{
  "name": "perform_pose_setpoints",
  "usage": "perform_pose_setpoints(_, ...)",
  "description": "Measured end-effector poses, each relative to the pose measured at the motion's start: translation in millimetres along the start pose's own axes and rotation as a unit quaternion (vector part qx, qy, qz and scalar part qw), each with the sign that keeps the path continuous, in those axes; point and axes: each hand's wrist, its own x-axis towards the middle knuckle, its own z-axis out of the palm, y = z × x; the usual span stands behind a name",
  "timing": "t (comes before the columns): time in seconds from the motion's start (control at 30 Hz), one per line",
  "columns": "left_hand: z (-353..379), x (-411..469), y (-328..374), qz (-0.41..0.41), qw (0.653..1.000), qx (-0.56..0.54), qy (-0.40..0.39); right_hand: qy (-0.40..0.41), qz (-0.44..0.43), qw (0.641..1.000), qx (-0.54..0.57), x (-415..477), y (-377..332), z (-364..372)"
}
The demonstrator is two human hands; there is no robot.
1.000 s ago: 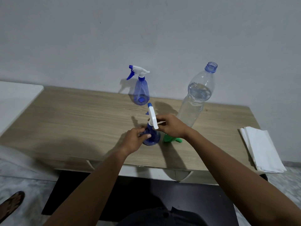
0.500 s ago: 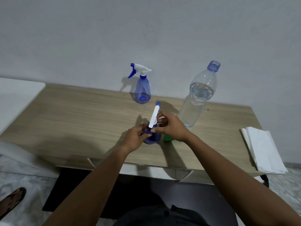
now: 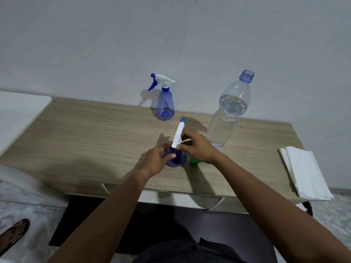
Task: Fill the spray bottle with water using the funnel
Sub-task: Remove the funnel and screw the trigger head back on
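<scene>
A blue spray bottle [image 3: 178, 160] stands near the front of the wooden table [image 3: 95, 137]. My left hand [image 3: 158, 158] grips its body. My right hand [image 3: 197, 147] is closed on its white spray head [image 3: 178, 134], whose blue nozzle points away from me. A green funnel [image 3: 195, 160] lies on the table, mostly hidden under my right wrist. An uncapped clear water bottle [image 3: 228, 112], partly full, stands to the right behind my hands.
A second blue spray bottle [image 3: 164, 103] with its white head on stands at the back by the wall. A stack of white paper napkins [image 3: 305, 173] lies at the table's right edge. A white surface [image 3: 17, 112] adjoins the table's left end.
The spray head has turned in my right hand, its nozzle swinging from slightly left to slightly right. My left hand stays on the bottle body.
</scene>
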Motion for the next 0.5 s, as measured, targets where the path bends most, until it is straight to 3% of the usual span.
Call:
perform_pose_setpoints(0.2, -1.7, 1.4, -1.4, -0.002, 1.000, 0.012, 0.010, 0.022, -0.026, 0.998, -0.047, 0.9, -3.8, 6.8)
perform_pose_setpoints(0.5, -1.5, -0.1, 0.4, -0.004, 1.000, 0.006, 0.004, -0.019, -0.009, 1.000, 0.000, -0.5, -0.9, -2.1)
